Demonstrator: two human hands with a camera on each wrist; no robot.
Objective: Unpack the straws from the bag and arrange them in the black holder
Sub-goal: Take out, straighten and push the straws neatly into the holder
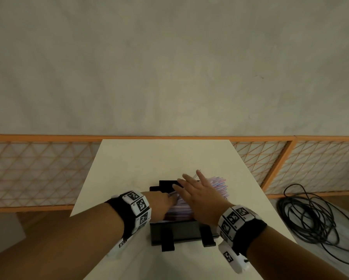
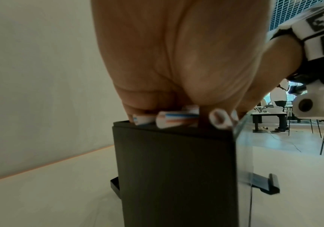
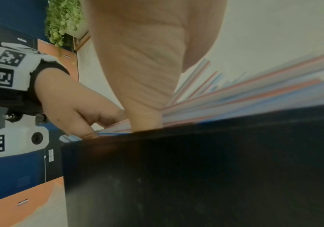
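Note:
A black holder (image 1: pixel 181 231) (image 2: pixel 176 169) (image 3: pixel 196 169) stands on the white table (image 1: pixel 149 156), close to me. It is heaped with white straws (image 1: pixel 219 184) (image 2: pixel 176 119) (image 3: pixel 254 95) striped red and blue. My left hand (image 1: pixel 161 203) (image 2: pixel 176 61) (image 3: pixel 73 104) reaches in from the left, fingers curled down onto the straws' near ends at the holder's rim. One thin straw slants up from those fingertips. My right hand (image 1: pixel 199 195) (image 3: pixel 141 61) lies flat on the pile, fingers straight and spread. No bag is in view.
A coil of black cable (image 1: pixel 310 217) lies on the floor to the right of the table. An orange-framed mesh fence (image 1: pixel 38 172) runs behind the table, under a plain wall. Bare tabletop shows beyond the holder.

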